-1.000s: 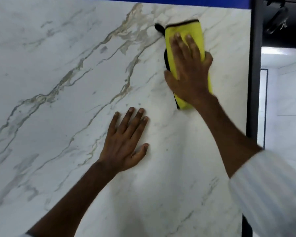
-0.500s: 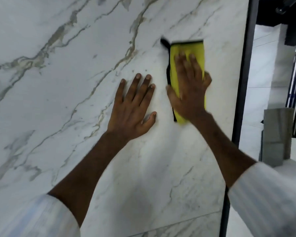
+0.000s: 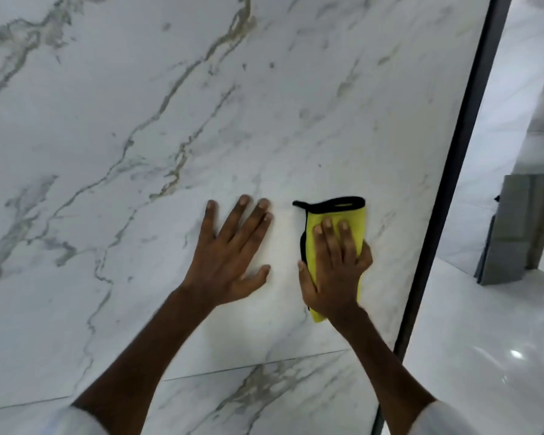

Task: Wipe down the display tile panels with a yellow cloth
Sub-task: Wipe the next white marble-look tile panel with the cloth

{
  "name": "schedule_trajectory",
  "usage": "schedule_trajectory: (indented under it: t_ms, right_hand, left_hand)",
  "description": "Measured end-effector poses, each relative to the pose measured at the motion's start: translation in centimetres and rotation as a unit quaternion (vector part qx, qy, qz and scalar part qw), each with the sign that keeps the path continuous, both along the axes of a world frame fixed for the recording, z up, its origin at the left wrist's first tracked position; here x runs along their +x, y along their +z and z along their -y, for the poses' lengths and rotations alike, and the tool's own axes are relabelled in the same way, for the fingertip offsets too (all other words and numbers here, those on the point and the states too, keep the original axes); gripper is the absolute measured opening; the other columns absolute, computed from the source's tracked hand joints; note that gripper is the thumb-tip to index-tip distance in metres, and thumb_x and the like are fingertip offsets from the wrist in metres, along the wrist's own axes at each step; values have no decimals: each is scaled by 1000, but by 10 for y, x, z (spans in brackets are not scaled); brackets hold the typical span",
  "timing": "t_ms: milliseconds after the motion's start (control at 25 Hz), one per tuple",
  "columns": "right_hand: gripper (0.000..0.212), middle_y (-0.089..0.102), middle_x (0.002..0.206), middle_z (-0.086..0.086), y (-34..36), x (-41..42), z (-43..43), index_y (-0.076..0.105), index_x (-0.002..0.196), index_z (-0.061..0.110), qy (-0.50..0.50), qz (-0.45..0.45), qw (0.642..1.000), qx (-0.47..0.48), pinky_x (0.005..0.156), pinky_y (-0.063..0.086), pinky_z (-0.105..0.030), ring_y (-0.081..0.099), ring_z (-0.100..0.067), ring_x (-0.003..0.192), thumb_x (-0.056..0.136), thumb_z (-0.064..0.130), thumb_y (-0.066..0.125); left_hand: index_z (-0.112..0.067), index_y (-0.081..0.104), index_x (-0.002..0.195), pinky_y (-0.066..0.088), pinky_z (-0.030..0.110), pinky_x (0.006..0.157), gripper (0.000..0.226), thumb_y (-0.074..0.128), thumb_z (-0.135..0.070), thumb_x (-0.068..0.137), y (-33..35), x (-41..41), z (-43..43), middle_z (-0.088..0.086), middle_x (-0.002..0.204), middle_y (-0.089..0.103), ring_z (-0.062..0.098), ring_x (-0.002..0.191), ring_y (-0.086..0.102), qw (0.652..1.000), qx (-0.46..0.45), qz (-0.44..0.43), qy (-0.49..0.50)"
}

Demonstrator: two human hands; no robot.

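A large white marble-look tile panel (image 3: 139, 127) with grey and tan veins fills most of the head view. My right hand (image 3: 336, 271) presses a folded yellow cloth (image 3: 357, 219) with a black trim flat against the panel, fingers straight on top of it. My left hand (image 3: 230, 255) lies flat on the panel just left of the cloth, fingers spread, holding nothing. A seam runs across the panel below both hands, with a second marble tile (image 3: 264, 400) under it.
A black frame edge (image 3: 446, 196) borders the panel on the right. Beyond it lies a glossy white floor (image 3: 484, 356), and a grey tile sample (image 3: 515, 230) stands upright at the far right.
My right hand has slid the cloth down the panel from near its top edge toward the lower seam. My left hand has stayed flat on the panel.
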State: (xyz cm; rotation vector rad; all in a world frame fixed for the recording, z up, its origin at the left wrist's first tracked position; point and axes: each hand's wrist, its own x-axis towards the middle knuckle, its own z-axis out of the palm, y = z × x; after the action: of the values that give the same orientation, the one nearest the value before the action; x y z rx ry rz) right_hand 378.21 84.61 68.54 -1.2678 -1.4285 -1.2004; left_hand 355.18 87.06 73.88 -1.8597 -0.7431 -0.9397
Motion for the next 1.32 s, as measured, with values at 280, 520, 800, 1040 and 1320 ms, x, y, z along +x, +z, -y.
schedule_trajectory:
  t_ms: [280,520,800,1040,1320]
  right_hand:
    - [72,42,162,-11,106,-7,-6,45,155,8,23,-31,996,80,109,33,-63,39,-35,151,93,41,61]
    - [76,26,170,-4,-98,-11,-3,36,156,14,37,-7,999,-11,108,29,-66,33,-36,150,90,39,62]
    - [72,35,167,-6,-12,-31,-4,38,158,13,89,-32,995,28,109,29,-66,33,-34,151,94,41,57]
    - [69,37,165,-6,-61,-40,-9,41,156,14,113,-46,992,26,110,28,-67,33,-34,151,94,40,60]
    - [74,34,162,2,-167,-64,7,41,152,21,95,18,992,-74,106,31,-63,35,-31,145,85,39,65]
  left_hand:
    - [-3,39,158,4,70,122,79,54,-51,97,-7,2,-10,15,168,30,39,157,23,999,34,2,38]
    - [-5,36,160,4,70,123,79,52,-52,98,-9,3,-12,15,168,30,40,156,23,998,41,5,41]
    - [-3,37,159,3,69,123,77,54,-48,99,-5,3,-2,17,168,28,42,155,24,999,10,-9,35]
    - [-12,24,165,9,65,119,78,43,-53,102,-17,-54,3,12,173,10,34,161,8,996,1,-9,90]
    - [-12,29,163,14,69,121,78,41,-51,98,-31,-50,-14,14,169,26,35,159,19,995,53,-4,79]
